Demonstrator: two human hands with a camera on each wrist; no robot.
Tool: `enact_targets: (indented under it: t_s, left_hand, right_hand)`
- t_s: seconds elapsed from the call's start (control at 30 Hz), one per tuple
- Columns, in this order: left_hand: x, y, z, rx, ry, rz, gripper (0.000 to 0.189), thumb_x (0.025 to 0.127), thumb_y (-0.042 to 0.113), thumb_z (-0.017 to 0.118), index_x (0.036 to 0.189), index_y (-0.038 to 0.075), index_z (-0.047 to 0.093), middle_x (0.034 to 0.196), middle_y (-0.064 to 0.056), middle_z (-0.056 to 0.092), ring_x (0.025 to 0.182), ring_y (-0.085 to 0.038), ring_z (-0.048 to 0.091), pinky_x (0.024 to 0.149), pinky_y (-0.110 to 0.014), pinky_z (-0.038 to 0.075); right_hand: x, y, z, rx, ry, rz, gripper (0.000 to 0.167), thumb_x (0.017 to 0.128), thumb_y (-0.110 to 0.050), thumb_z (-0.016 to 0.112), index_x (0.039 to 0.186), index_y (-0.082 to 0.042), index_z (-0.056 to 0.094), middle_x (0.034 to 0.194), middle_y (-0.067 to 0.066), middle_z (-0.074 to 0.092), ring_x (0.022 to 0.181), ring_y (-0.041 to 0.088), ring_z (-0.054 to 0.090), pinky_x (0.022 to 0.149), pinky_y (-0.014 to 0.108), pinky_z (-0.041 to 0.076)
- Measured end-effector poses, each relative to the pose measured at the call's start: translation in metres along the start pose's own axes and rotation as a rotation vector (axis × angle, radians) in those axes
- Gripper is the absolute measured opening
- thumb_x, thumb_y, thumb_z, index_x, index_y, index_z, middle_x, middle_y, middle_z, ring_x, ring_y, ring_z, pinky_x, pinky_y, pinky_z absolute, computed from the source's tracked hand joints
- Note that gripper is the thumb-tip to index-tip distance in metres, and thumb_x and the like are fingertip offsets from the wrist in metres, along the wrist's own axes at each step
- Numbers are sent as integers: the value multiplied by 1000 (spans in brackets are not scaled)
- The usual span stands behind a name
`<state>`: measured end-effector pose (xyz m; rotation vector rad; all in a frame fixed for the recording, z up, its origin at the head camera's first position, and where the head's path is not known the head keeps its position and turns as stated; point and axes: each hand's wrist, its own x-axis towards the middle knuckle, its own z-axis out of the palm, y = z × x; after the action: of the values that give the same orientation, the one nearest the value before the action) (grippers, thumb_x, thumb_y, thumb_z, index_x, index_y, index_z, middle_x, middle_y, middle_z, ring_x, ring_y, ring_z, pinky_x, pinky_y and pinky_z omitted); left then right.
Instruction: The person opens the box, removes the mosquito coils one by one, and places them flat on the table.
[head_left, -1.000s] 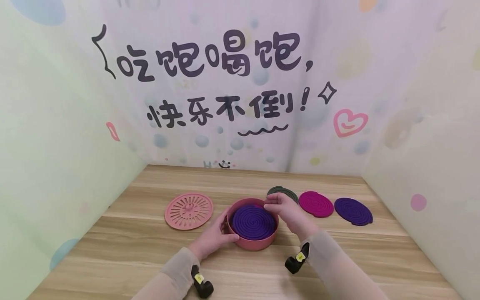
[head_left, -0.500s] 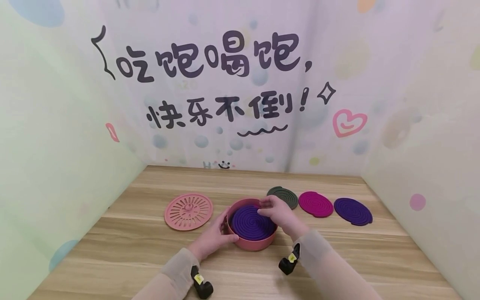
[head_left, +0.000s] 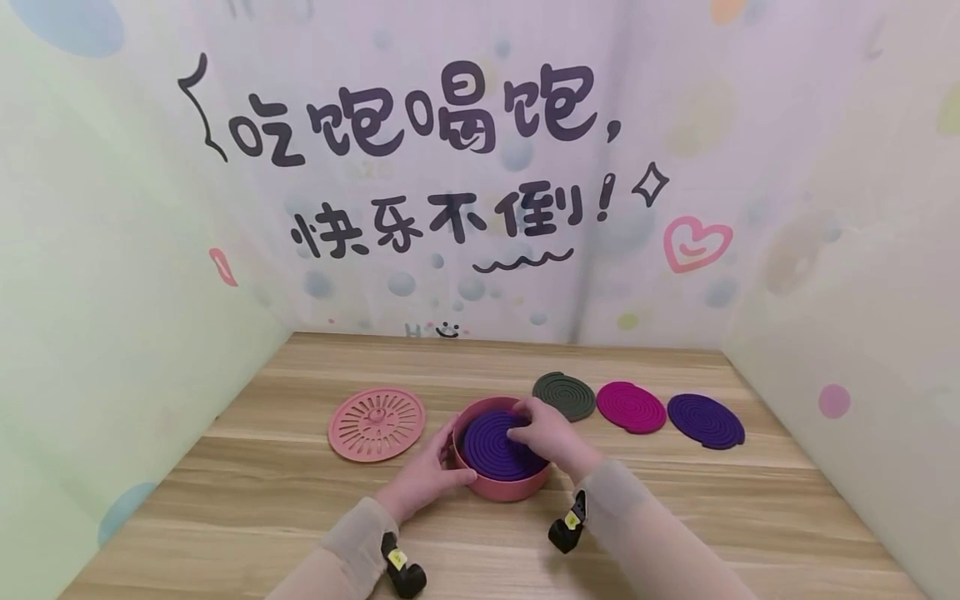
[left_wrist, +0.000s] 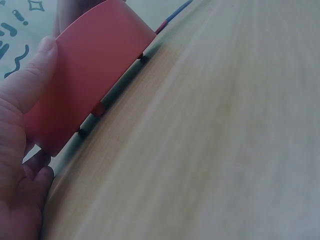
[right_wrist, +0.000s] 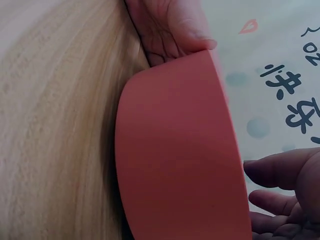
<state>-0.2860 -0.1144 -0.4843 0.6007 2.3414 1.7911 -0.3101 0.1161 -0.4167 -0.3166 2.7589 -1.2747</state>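
A round pink mosquito coil holder stands in front of me in the head view. A purple mosquito coil lies in it, with a bit of magenta showing beneath its far edge. My left hand grips the holder's left side, thumb at the front. In the left wrist view that thumb presses the holder's outer wall. My right hand reaches over the right rim, its fingers lowered above the coil. In the right wrist view its thumb and fingers are apart; the rim hides whether they touch the coil.
A pink slotted lid with a central knob lies left of the holder. Behind and right of it lie a dark green coil, a magenta coil and another purple coil. Printed cloth walls enclose the wooden table.
My right hand has moved left and down from the holder's far right rim to over the purple coil, uncovering the dark green coil. The left hand stays on the holder.
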Motion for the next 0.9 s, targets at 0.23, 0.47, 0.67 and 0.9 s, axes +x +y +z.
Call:
enact_targets:
  t_s: [0.23, 0.47, 0.67, 0.9]
  left_hand:
    - [-1, 1, 0, -19, -9, -16, 98, 81, 23, 78, 155, 9, 15, 155, -17, 26, 140, -31, 28, 114, -46, 25]
    - [-1, 1, 0, -24, -6, -8, 97, 82, 21, 78, 154, 8, 15, 155, -18, 26, 140, -32, 28, 113, -46, 25]
    - [-1, 1, -1, -16, -13, -17, 99, 81, 25, 79, 155, 10, 15, 155, -17, 27, 140, -30, 29, 114, -45, 25]
    - [0, 0, -1, -5, -21, -30, 101, 80, 31, 79, 155, 12, 14, 155, -14, 26, 141, -29, 28, 114, -44, 23]
  right_hand:
    - [-2, -3, 1, -4, 23, 14, 34, 87, -11, 69, 118, -3, 59, 125, 17, 60, 120, 33, 53, 99, 49, 44]
    - [-1, -2, 2, 5, 30, 21, 34, 87, -10, 69, 118, -3, 59, 125, 17, 59, 120, 33, 53, 98, 49, 45]
    - [0, -2, 4, 2, 31, 30, 30, 88, -11, 68, 116, -4, 61, 125, 16, 60, 120, 33, 53, 100, 51, 43]
    - [1, 0, 6, 0, 23, 39, 30, 89, -13, 67, 118, -5, 61, 124, 13, 60, 118, 31, 54, 99, 51, 44]
